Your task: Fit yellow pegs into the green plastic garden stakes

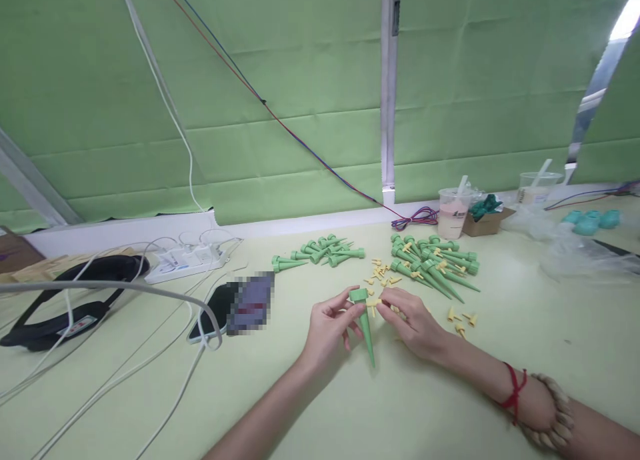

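Near the middle of the table, my left hand (pixel 330 323) grips a green plastic watering spike (pixel 365 328) by its wide capped end, with the thin tip slanting down. Pinched in the fingers of my right hand (pixel 413 323) is a small yellow plastic valve (pixel 373 304), held up against the side of the spike just below the cap. My fingertips partly cover the valve, so I cannot tell how far it is inserted. Loose yellow valves (pixel 380 271) lie behind my hands, and more valves (pixel 460 319) lie right of my right hand.
Two piles of green spikes, one left (pixel 323 250) and one right (pixel 433 260), lie farther back. A drink cup (pixel 453 215) and small cardboard box (pixel 483 223) stand behind. At left are a phone (pixel 215 310), a power strip (pixel 185 261), a black headset (pixel 75 313) and trailing white cables (pixel 183 373).
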The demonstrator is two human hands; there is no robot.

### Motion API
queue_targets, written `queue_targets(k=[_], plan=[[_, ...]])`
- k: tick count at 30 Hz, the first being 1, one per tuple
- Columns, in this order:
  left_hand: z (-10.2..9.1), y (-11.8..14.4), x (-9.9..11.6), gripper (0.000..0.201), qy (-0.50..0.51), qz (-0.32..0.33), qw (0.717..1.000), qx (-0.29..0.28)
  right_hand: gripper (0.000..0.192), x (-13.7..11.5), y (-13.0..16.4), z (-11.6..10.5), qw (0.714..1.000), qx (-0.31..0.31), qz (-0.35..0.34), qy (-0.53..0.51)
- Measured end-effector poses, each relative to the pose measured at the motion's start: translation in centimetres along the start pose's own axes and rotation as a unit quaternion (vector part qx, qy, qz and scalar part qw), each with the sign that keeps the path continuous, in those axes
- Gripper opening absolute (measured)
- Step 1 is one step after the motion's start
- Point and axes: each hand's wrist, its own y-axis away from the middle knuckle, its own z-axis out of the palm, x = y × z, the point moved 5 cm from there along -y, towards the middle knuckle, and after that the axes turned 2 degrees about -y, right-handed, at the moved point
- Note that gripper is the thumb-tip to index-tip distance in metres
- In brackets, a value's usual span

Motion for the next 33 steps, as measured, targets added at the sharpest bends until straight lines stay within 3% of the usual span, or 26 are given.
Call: queue_targets(k=[3,9,11,14,16,21,24,26,28,30,31,33], plan=[[-0.2,0.1,0.2,0.049,-0.020,0.015,1.000,0.014,0.033,-0.1,0.1,0.0,0.998,0.024,0.028,-0.048],[-0.7,0.4,0.5,0.050,-0.060,0.047,0.994,0.078,0.042,0.4,0.1,0.8,0.976,-0.012,0.152,-0.158],[-0.4,0.4,0.3,0.053,-0.049,0.028,0.996,0.074,0.040,0.7,0.1,0.9,0.974,-0.018,0.160,-0.161],[-0.1,0.3,0.0,0.055,-0.028,0.004,0.997,0.070,0.024,0.9,0.2,1.5,0.973,-0.056,0.162,-0.152],[0.0,0.2,-0.2,0.055,-0.021,0.002,0.998,0.067,0.032,0.9,0.3,2.1,0.968,-0.077,0.166,-0.170],[0.5,0.2,-0.4,0.060,-0.021,-0.003,0.999,0.028,0.025,1.0,-0.3,1.7,0.970,-0.036,0.154,-0.183],[0.7,0.4,-0.5,0.067,-0.022,-0.010,0.999,0.024,0.025,2.5,-1.1,-0.6,0.978,0.017,0.174,-0.111],[0.8,0.4,-0.7,0.063,-0.026,-0.014,0.999,0.020,0.023,4.1,-1.4,-2.5,0.978,0.028,0.204,0.004],[0.7,0.2,-1.0,0.054,-0.029,-0.016,0.999,0.016,0.015,6.0,-1.3,-4.4,0.957,0.015,0.246,0.156],[0.5,0.0,-1.3,0.048,-0.031,-0.018,0.999,0.017,0.006,8.0,-0.8,-5.7,0.913,-0.028,0.304,0.271],[0.4,0.0,-1.4,0.045,-0.033,-0.020,0.999,0.019,0.003,8.9,-0.5,-6.1,0.896,-0.053,0.325,0.300],[0.1,-0.2,-1.5,0.042,-0.043,-0.020,0.999,0.021,0.006,9.9,-0.2,-6.5,0.888,-0.060,0.339,0.304]])
